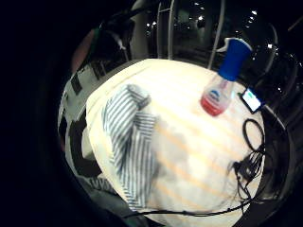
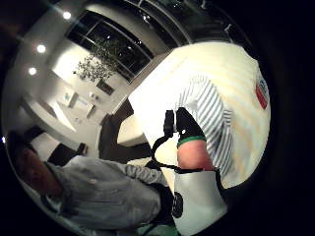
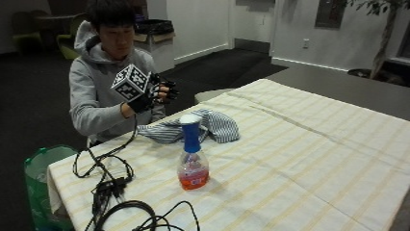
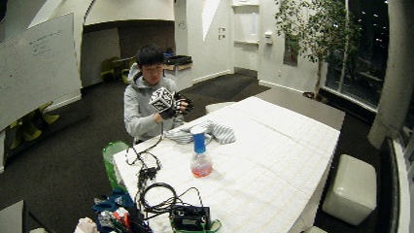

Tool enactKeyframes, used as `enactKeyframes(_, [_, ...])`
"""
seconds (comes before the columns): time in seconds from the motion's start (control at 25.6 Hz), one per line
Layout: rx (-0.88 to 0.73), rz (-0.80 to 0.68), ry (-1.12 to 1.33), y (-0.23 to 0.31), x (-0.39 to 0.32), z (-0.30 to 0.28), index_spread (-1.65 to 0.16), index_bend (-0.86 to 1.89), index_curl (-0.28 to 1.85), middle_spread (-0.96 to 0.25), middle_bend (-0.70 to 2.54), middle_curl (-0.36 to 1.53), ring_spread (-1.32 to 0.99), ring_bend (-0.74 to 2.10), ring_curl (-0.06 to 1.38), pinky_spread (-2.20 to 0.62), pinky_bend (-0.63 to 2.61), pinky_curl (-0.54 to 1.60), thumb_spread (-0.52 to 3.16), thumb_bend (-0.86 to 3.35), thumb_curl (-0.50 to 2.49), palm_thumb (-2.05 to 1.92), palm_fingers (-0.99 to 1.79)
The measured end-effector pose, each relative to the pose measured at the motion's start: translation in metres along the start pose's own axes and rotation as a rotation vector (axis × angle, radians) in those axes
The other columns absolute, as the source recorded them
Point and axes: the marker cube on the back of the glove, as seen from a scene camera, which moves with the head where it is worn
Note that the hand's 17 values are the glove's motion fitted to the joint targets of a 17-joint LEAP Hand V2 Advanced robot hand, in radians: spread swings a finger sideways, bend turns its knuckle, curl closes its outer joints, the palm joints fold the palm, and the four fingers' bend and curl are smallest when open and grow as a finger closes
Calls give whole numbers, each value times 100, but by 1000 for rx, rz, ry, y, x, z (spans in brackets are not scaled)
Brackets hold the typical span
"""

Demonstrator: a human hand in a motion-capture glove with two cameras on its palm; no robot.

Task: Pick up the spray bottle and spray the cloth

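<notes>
A spray bottle (image 3: 192,163) with a blue trigger head and reddish liquid stands upright on the striped tablecloth (image 3: 307,159), near the front left. Behind it, toward the person, lies a crumpled blue-and-white striped cloth (image 3: 192,127). My gloved right hand (image 3: 152,94) is raised in front of the person's chest, off the table's edge and well apart from both. Its fingers hang loosely curled and hold nothing. In the little finger side palm view the bottle (image 1: 222,85) and cloth (image 1: 130,142) appear at a distance. In the thumb side palm view the cloth (image 2: 209,113) lies behind my thumb (image 2: 189,130).
Black cables (image 3: 108,187) coil on the table's near left corner. A phone (image 1: 251,100) lies beside the bottle. A green bag (image 3: 38,168) stands on the floor at the table's left, and a white ottoman (image 4: 353,187) on its far side.
</notes>
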Motion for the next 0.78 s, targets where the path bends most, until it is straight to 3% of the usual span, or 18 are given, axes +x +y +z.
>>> enactKeyframes(0.43, [280, 103, 16, -5, 77, -22, -30, 4, 9, -4, 38, 29, -2, 49, 28, 15, 51, 30, 92, 16, 32, 66, 40])
enactKeyframes(0.78, [375, 251, -82, -36, 135, -22, -30, 0, 6, -3, 36, 32, -3, 57, 31, 15, 61, 34, 94, 9, 36, 70, 29])
